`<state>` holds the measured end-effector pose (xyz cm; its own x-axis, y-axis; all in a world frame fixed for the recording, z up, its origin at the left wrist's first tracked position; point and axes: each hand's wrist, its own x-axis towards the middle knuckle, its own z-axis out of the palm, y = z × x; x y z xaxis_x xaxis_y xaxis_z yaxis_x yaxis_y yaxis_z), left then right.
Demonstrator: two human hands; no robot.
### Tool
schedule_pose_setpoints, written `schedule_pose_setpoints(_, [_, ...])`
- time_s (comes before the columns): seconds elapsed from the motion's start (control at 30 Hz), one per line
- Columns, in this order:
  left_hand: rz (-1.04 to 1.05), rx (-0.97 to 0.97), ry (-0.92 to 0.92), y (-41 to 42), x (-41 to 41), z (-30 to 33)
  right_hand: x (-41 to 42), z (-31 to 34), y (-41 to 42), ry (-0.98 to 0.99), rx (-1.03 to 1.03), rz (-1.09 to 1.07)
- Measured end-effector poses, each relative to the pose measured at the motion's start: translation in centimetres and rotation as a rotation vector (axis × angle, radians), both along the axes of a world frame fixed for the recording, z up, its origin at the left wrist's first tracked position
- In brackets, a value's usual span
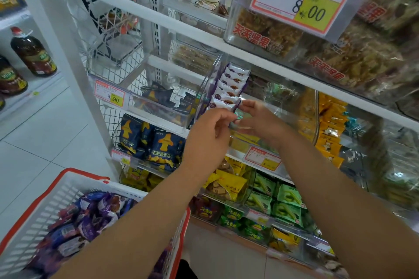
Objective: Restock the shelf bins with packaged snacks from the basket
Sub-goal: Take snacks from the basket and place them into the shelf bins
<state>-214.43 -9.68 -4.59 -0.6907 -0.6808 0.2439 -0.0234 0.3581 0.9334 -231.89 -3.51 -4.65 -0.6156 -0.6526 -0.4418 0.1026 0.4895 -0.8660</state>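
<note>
A white-and-purple snack packet (226, 104) is pinched at the front end of a row of like packets (233, 82) that stands on edge in a clear shelf bin (209, 84). The packet is held from the left by the curled fingers of the left hand (208, 136) and from the right by the fingertips and thumb of the right hand (260, 120); both hands meet at the bin's open front. A white basket with a red rim (68, 188) is seen at the lower left, below the left forearm, filled with loose purple snack packets (90, 217). To the left of the bin, dark blue bags (158, 97) lie in a neighbouring clear bin, and more blue bags (156, 142) are stacked on the shelf beneath. Yellow packs (229, 184) and green packs (278, 201) fill the lower shelves under the arms. A red-and-yellow price tag (303, 0) hangs from the upper shelf edge, in front of bins of brown nut bars (267, 31). Oil bottles (31, 54) stand on a shelf at the far left.
</note>
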Motion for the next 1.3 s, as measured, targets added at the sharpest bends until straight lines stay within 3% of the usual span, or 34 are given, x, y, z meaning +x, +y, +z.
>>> schedule_pose_setpoints(0.1, [0.033,-0.186,0.003,-0.7,2.0,-1.4,0.3,0.7,0.0,0.053,0.058,0.005])
schedule_pose_setpoints(0.27, [0.035,-0.412,-0.06,-1.6,3.6,-2.7,0.9,1.2,0.8,0.532,0.412,0.103])
schedule_pose_setpoints(0.37, [0.052,-0.599,-0.098,-2.1,3.7,-3.2,2.0,1.2,-0.2,0.566,0.482,0.229])
schedule_pose_setpoints(0.43, [0.045,-0.722,-0.158,-2.7,3.6,-3.4,2.6,1.2,-1.3,0.701,0.512,0.312])
schedule_pose_setpoints(0.6, [0.059,-0.824,-0.244,-3.9,3.5,-3.7,3.3,1.0,-2.7,1.006,0.64,0.399])
schedule_pose_setpoints(0.9, [-0.016,-0.749,-0.275,-4.0,4.0,-4.5,3.2,0.1,-3.1,0.846,0.496,0.319])
schedule_pose_setpoints(1.03, [-0.039,-0.738,-0.273,-4.2,3.9,-4.8,2.9,-0.2,-2.9,0.825,0.385,0.311])
schedule_pose_setpoints(1.3, [-0.042,-0.726,-0.248,-4.3,3.7,-5.0,2.5,0.0,-2.6,0.841,0.375,0.267])
